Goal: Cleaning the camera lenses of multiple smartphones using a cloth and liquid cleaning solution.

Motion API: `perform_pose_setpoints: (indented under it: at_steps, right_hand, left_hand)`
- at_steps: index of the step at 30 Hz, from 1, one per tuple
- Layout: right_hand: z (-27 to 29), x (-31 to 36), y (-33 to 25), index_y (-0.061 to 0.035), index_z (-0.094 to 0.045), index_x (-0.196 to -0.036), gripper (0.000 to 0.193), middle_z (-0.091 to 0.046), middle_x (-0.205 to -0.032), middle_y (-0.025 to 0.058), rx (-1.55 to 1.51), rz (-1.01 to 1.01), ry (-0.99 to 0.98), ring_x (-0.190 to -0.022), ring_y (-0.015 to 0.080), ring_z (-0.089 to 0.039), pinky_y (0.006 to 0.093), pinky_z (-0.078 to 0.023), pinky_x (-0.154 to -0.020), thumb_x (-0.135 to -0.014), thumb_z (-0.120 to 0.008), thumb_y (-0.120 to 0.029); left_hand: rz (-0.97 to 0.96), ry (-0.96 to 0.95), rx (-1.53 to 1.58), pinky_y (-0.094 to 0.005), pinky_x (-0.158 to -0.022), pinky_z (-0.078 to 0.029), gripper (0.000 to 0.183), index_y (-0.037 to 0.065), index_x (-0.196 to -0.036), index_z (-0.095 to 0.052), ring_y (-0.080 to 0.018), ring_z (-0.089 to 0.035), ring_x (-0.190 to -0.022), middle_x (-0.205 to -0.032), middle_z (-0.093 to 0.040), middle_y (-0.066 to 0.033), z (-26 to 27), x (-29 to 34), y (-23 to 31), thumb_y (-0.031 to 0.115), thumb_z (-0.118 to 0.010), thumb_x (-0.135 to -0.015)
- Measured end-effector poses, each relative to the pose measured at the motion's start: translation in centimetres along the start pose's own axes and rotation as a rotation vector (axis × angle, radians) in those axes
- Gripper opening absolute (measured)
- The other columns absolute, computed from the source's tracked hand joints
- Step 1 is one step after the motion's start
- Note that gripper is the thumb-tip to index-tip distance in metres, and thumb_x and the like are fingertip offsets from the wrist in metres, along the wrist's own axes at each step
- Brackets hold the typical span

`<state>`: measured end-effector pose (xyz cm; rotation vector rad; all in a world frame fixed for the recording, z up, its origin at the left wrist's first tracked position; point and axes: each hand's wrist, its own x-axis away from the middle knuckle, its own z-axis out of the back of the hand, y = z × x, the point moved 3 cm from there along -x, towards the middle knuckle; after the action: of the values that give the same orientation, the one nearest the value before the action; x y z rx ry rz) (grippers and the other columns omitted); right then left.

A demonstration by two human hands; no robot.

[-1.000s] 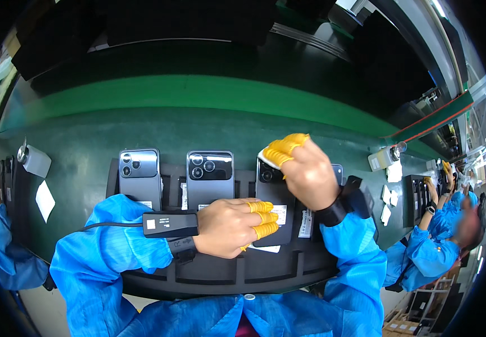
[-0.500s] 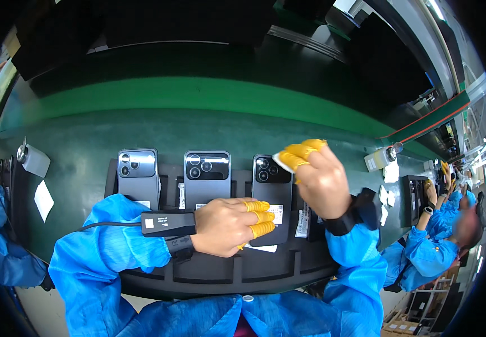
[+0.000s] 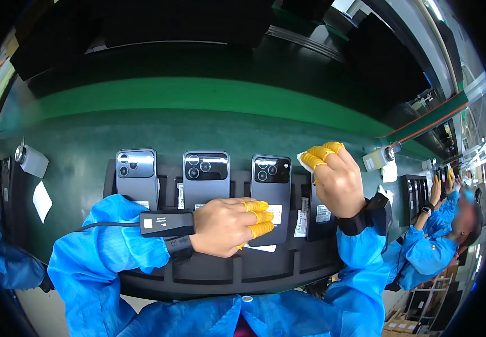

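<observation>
Three dark grey smartphones lie back up in a row: the left phone (image 3: 137, 164), the middle phone (image 3: 206, 168) and the right phone (image 3: 271, 185). My left hand (image 3: 220, 227), with yellow finger cots, lies across the lower back of the right phone, fingers stretched over its white label. A folded white wipe (image 3: 304, 161) is pinched in the yellow-cotted fingers of my right hand (image 3: 338, 180), raised just right of that phone. Partly under my right hand is another dark phone (image 3: 320, 224) with a label.
A black slotted tray (image 3: 209, 274) holds the phones on the green table (image 3: 85, 126). Bottles stand at left (image 3: 32, 162) and right (image 3: 376, 160). White paper (image 3: 42, 201) lies at left. At right, a co-worker in blue (image 3: 431, 247) handles a phone near another black tray.
My right hand has moved right with the white wipe, away from the right phone's top edge, uncovering part of the phone beside it. My left hand has stayed put.
</observation>
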<state>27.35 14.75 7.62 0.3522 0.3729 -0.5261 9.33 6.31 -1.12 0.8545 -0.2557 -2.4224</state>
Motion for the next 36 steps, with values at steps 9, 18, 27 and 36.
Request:
perform_pose_setpoints:
  at_steps: [9, 18, 27, 36]
  right_hand:
    - [-4.4, -2.2, -2.5, -0.0039, -0.064, -0.07, 0.009, -0.057, -0.076, 0.0083, -0.173, 0.203, 0.115, -0.084, 0.0254, -0.056, 0.0354, -0.048, -0.08, -0.063, -0.063, -0.01]
    - [-1.1, -0.8, -0.4, -0.0017, -0.067, -0.077, 0.016, -0.061, -0.08, 0.0101, -0.06, 0.067, 0.015, -0.081, 0.0266, -0.058, 0.0365, -0.051, -0.078, -0.062, -0.065, -0.004]
    - [-3.3, 0.0, -2.1, -0.0017, -0.065, -0.075, 0.01, -0.054, -0.071, 0.0091, -0.129, -0.006, 0.016, -0.074, 0.028, -0.057, 0.0369, -0.052, -0.068, -0.065, -0.066, -0.001]
    - [-0.9, 0.6, -2.2, -0.0011, -0.066, -0.075, 0.018, -0.059, -0.079, 0.0122, -0.246, -0.069, -0.129, -0.077, 0.0292, -0.059, 0.0366, -0.052, -0.069, -0.057, -0.066, 0.003]
  left_hand:
    - [-0.003, -0.014, -0.014, -0.0329, -0.094, -0.051, 0.047, 0.015, -0.114, -0.067, -0.0236, -0.063, -0.108, -0.114, -0.066, -0.0046, 0.1, -0.2, 0.1, 0.014, -0.064, -0.067]
    - [-0.007, -0.01, -0.014, -0.0316, -0.092, -0.052, 0.047, 0.015, -0.114, -0.067, -0.0229, -0.063, -0.109, -0.115, -0.065, -0.0045, 0.1, 0.0, 0.1, 0.014, -0.064, -0.067]
    - [0.004, -0.032, -0.022, -0.0313, -0.091, -0.052, 0.049, 0.015, -0.115, -0.067, -0.0232, -0.063, -0.109, -0.115, -0.065, -0.0047, 0.2, -0.1, 0.2, 0.013, -0.064, -0.066]
    - [-0.001, -0.009, -0.016, -0.0324, -0.091, -0.053, 0.05, 0.016, -0.116, -0.066, -0.0242, -0.063, -0.108, -0.115, -0.065, -0.0047, 0.1, 0.1, 0.0, 0.013, -0.064, -0.066]
